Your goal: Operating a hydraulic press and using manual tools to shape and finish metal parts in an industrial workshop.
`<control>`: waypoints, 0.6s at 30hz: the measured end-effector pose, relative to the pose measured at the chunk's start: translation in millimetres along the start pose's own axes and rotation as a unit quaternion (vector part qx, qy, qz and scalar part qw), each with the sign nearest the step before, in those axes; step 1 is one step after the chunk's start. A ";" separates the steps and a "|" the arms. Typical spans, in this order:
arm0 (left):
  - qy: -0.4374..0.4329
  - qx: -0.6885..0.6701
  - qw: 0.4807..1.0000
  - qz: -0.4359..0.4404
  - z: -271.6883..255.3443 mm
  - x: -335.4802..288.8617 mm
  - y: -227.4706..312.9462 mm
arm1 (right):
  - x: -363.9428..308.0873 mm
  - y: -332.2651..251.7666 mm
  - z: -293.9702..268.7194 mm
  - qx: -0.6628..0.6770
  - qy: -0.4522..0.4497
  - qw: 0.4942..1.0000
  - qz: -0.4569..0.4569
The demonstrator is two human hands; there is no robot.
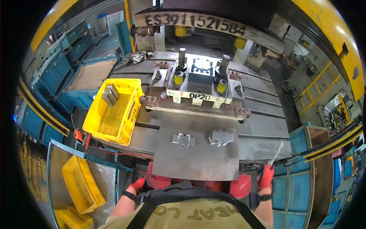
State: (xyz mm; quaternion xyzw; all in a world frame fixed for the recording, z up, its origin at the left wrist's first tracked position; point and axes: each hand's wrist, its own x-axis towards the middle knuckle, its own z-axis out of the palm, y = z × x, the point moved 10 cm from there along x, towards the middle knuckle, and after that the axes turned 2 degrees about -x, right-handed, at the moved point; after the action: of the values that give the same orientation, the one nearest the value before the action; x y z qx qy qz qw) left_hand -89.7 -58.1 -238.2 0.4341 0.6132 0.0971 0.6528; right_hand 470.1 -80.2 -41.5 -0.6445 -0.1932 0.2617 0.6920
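My right hand (266,176), in a red glove, is closed round a thin pale metallic tool (277,152) that points up and away over the right front of the press bed; its exact kind is too blurred to tell. Low at the left, beside a red box-like part (157,178), is my left hand (138,185), also red-gloved, its fingers partly hidden. A flat metal plate (196,162) lies in front of me. On it rest a small stamped metal part (183,140) on the left and a wider stack of stamped parts (221,137) on the right.
Behind the plate stands the lower die (202,86) with upright posts, under the raised upper die (209,23). A yellow bin (114,124) holding a few metal parts (110,94) sits at left. Yellow crates (82,187) lie lower left; a blue-framed rack (299,171) stands right.
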 end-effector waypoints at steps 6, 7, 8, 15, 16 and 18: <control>-0.021 0.095 0.988 0.121 9.0 8.6 21.0 | -67.4 155.7 -127.1 -0.140 0.065 0.968 0.197; -0.016 0.129 0.980 0.148 10.4 8.2 32.1 | -66.8 175.0 -122.4 -0.202 -0.002 0.969 0.145; -0.011 0.163 0.971 0.173 12.1 6.9 41.8 | -67.6 193.5 -113.3 -0.262 -0.070 0.958 0.092; 0.079 0.300 0.897 0.315 12.7 -6.7 79.8 | -119.2 167.1 -52.7 -0.241 -0.067 0.888 0.385; 0.099 0.258 0.901 0.333 8.3 -8.1 82.4 | -116.2 163.1 -48.1 -0.251 -0.087 0.900 0.346; 0.074 0.138 0.954 0.254 2.0 2.5 65.8 | -111.7 159.1 -45.0 -0.262 -0.106 0.909 0.305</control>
State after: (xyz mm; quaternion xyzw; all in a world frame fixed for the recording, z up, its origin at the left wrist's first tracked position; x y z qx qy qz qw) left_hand -60.7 -17.6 -195.1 0.6531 0.5361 0.2063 0.4934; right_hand 391.2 -178.9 -195.9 -0.7985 -0.1207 0.4670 0.3603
